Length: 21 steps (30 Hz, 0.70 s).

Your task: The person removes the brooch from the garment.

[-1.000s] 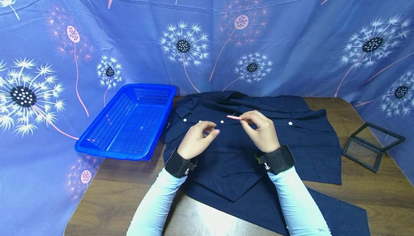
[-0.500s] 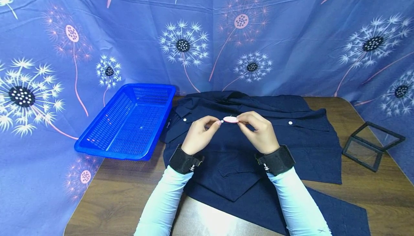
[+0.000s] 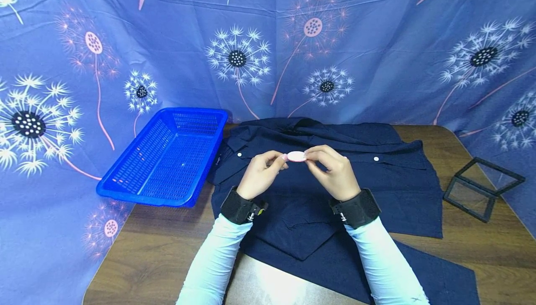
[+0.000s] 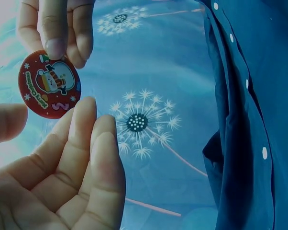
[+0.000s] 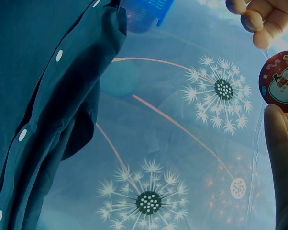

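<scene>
— What have you got in your hands?

— A small round red badge (image 3: 297, 156) with a snowman printed on its face. In the head view only its pale back shows; both wrist views show the snowman side. My right hand (image 3: 331, 171) pinches it by one edge between thumb and fingers, and it hangs in the air above the dark navy button-up shirt (image 3: 389, 188), close to the row of white buttons.

— And your left hand?

— My left hand (image 3: 261, 175) is up against the badge's other edge. From the head view the fingertips seem to meet it; from the left wrist view my fingers (image 4: 84, 129) lie straight just under the rim with the thumb off to the side, so I cannot tell whether it truly grips or merely touches.

— Where is the shirt?

— Spread flat on the brown wooden counter (image 3: 150, 254), collar towards the blue cloth backdrop with dandelion print (image 3: 377, 40), and both my forearms in pale sleeves reach over it.

— Anything else about?

— A blue perforated plastic basket (image 3: 167, 156) stands just beside the shirt's left edge, partly over the counter's rim. Well apart, at the far right corner, lies a black-framed clear box (image 3: 481, 188).
</scene>
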Available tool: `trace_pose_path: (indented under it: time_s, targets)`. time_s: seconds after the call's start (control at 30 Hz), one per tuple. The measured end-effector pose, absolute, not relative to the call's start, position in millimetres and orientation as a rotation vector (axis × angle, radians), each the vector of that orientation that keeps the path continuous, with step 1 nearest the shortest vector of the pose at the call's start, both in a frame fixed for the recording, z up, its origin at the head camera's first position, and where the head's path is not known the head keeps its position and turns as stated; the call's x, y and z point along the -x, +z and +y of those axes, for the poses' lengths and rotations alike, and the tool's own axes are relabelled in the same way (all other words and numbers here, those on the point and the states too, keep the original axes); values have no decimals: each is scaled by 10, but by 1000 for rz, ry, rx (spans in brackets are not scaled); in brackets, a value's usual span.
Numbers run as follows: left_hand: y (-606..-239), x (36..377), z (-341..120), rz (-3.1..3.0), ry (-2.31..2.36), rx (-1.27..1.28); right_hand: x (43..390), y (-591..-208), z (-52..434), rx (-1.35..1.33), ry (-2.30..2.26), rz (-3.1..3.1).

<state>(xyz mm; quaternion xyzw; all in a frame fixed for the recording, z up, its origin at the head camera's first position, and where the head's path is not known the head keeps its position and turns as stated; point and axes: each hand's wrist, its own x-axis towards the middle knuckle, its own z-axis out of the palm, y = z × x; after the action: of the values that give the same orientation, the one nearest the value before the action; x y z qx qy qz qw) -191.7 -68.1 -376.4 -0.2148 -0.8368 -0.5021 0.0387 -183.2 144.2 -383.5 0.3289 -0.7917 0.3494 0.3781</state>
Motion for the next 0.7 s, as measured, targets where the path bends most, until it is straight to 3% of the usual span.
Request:
trace_pose_path:
  time_s: [0.7]
  targets:
    - [-3800,1955,-702,-2529,-1740,616,1816,-3858,1400,-935,884,-2062]
